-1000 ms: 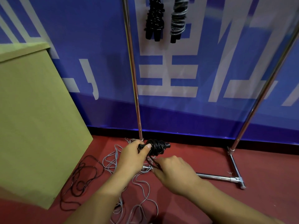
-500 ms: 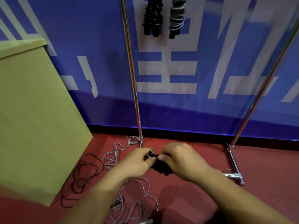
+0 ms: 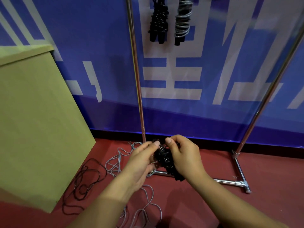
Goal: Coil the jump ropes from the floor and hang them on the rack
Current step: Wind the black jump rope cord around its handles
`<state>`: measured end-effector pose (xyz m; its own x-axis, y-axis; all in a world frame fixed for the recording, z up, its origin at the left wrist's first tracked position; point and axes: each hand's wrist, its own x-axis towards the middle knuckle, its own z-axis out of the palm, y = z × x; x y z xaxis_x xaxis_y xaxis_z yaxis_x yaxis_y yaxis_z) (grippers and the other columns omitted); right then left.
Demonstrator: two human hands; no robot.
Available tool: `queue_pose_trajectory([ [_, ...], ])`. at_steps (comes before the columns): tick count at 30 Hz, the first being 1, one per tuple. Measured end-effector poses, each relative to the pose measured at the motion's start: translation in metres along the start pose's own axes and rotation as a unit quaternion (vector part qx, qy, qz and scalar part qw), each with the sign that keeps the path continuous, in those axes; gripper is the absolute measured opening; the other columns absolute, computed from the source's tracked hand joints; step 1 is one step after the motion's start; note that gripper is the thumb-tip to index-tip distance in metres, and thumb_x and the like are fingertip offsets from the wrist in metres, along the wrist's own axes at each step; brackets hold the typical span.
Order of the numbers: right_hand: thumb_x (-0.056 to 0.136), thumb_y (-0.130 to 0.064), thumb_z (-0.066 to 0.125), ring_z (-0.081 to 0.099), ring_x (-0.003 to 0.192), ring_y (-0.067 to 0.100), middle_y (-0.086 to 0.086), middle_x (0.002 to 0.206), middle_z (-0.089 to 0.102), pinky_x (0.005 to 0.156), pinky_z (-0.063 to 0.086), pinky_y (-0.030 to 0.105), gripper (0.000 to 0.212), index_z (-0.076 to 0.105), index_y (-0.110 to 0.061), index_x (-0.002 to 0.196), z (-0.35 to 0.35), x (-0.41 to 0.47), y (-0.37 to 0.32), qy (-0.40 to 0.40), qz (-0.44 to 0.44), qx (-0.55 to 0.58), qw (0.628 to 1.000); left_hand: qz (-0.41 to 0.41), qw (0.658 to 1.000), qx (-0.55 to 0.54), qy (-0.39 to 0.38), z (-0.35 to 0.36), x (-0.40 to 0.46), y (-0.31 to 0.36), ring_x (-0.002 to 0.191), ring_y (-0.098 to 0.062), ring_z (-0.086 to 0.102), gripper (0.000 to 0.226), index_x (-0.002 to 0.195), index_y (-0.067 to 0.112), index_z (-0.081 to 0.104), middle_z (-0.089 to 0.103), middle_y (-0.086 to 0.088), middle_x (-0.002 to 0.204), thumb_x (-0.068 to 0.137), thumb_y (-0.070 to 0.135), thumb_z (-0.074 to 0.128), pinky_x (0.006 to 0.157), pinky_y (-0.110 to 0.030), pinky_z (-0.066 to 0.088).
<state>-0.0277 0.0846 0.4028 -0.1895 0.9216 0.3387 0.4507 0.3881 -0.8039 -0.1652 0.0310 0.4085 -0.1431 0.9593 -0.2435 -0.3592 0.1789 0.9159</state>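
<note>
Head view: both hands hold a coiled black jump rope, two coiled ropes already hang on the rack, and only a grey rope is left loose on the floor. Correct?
Not quite. The head view shows two loose ropes on the floor: the grey rope and a black rope beside the cardboard box. The rest holds: left hand and right hand hold the coiled black jump rope, and two coiled ropes hang on the rack.

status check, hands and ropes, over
Left hand and right hand both gripping black coiled rope. Two coils hung on rack. Grey rope and black rope loose on floor.
</note>
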Motion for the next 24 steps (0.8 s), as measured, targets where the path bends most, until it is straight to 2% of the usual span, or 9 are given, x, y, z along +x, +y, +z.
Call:
queue_pose_trajectory([
  [3, 0.095, -0.033, 0.061, 0.059, 0.075, -0.002, -0.011, 0.072, 0.065, 0.063, 0.037, 0.007, 0.018, 0.064, -0.028, 0.078, 0.000, 0.002, -0.004, 0.046, 0.038, 0.034, 0.998, 0.031, 0.998, -0.050, 0.029, 0.009, 0.002, -0.004, 0.080, -0.017, 0.070, 0.038, 0.120, 0.003, 0.058, 0.070, -0.011, 0.100, 0.087, 0.018, 0.067, 0.074, -0.033, 0.057],
  [7, 0.096, -0.035, 0.059, 0.058, 0.071, 0.002, -0.009, 0.072, 0.065, 0.061, 0.037, 0.012, 0.019, 0.062, -0.028, 0.078, 0.001, 0.003, -0.007, 0.074, 0.071, 0.054, 0.993, 0.029, 0.997, -0.050, 0.051, 0.019, 0.001, -0.006, 0.093, -0.022, 0.070, 0.029, 0.112, 0.001, 0.066, 0.073, -0.014, 0.103, 0.092, 0.022, 0.063, 0.088, -0.037, 0.054],
  [11, 0.097, -0.034, 0.058, 0.059, 0.074, 0.005, -0.008, 0.075, 0.065, 0.065, 0.038, 0.019, 0.019, 0.063, -0.026, 0.080, 0.008, 0.004, -0.004, 0.082, 0.070, 0.043, 0.993, 0.003, 0.998, -0.004, 0.056, 0.026, 0.001, -0.011, 0.100, -0.021, 0.070, 0.029, 0.114, 0.019, 0.070, 0.075, -0.005, 0.111, 0.104, 0.034, 0.047, 0.086, -0.042, 0.053],
  [14, 0.095, -0.031, 0.061, 0.058, 0.075, 0.004, -0.009, 0.078, 0.065, 0.065, 0.039, 0.014, 0.015, 0.066, -0.026, 0.082, 0.013, 0.002, -0.004, 0.075, 0.038, 0.027, 0.996, -0.033, 0.998, -0.018, 0.059, 0.029, 0.002, -0.013, 0.097, -0.021, 0.071, 0.036, 0.120, 0.024, 0.066, 0.074, -0.006, 0.114, 0.102, 0.046, 0.044, 0.077, -0.039, 0.056],
  [17, 0.092, -0.031, 0.065, 0.063, 0.074, 0.003, -0.010, 0.076, 0.069, 0.065, 0.045, 0.016, 0.013, 0.071, -0.026, 0.082, 0.018, -0.005, -0.005, 0.010, 0.034, 0.032, 0.999, -0.056, 0.992, -0.065, 0.090, 0.027, 0.002, -0.011, 0.092, -0.026, 0.073, 0.046, 0.116, 0.016, 0.068, 0.074, -0.014, 0.110, 0.096, 0.053, 0.050, 0.070, -0.036, 0.057],
  [19, 0.091, -0.029, 0.067, 0.067, 0.067, 0.006, -0.007, 0.072, 0.072, 0.063, 0.052, 0.022, 0.014, 0.075, -0.022, 0.081, 0.016, -0.005, -0.005, -0.068, 0.097, 0.118, 0.986, -0.066, 0.991, -0.040, 0.113, 0.020, 0.004, -0.012, 0.090, -0.029, 0.073, 0.051, 0.102, 0.018, 0.075, 0.076, -0.014, 0.102, 0.090, 0.062, 0.053, 0.081, -0.044, 0.055],
  [21, 0.090, -0.024, 0.070, 0.065, 0.064, 0.012, -0.001, 0.071, 0.073, 0.065, 0.056, 0.032, 0.015, 0.076, -0.014, 0.081, 0.010, -0.002, -0.006, -0.140, 0.159, 0.207, 0.955, -0.067, 0.990, 0.000, 0.122, 0.012, 0.006, -0.013, 0.098, -0.037, 0.072, 0.057, 0.101, 0.018, 0.077, 0.076, -0.016, 0.101, 0.085, 0.068, 0.056, 0.092, -0.053, 0.053],
  [23, 0.089, -0.022, 0.071, 0.063, 0.064, 0.018, 0.009, 0.071, 0.069, 0.066, 0.056, 0.038, 0.017, 0.073, -0.006, 0.082, 0.002, 0.003, -0.009, -0.207, 0.211, 0.277, 0.914, -0.056, 0.990, 0.031, 0.125, 0.010, 0.006, -0.011, 0.092, -0.040, 0.072, 0.058, 0.104, 0.013, 0.075, 0.075, -0.020, 0.096, 0.087, 0.065, 0.057, 0.078, -0.048, 0.054],
  [24, 0.089, -0.023, 0.071, 0.060, 0.059, 0.017, 0.009, 0.067, 0.066, 0.059, 0.055, 0.034, 0.019, 0.070, -0.005, 0.082, -0.002, 0.005, -0.010, -0.234, 0.228, 0.290, 0.900, -0.052, 0.991, 0.033, 0.122, 0.009, 0.006, -0.010, 0.082, -0.039, 0.071, 0.058, 0.105, 0.009, 0.074, 0.074, -0.022, 0.089, 0.089, 0.062, 0.057, 0.069, -0.042, 0.053],
])
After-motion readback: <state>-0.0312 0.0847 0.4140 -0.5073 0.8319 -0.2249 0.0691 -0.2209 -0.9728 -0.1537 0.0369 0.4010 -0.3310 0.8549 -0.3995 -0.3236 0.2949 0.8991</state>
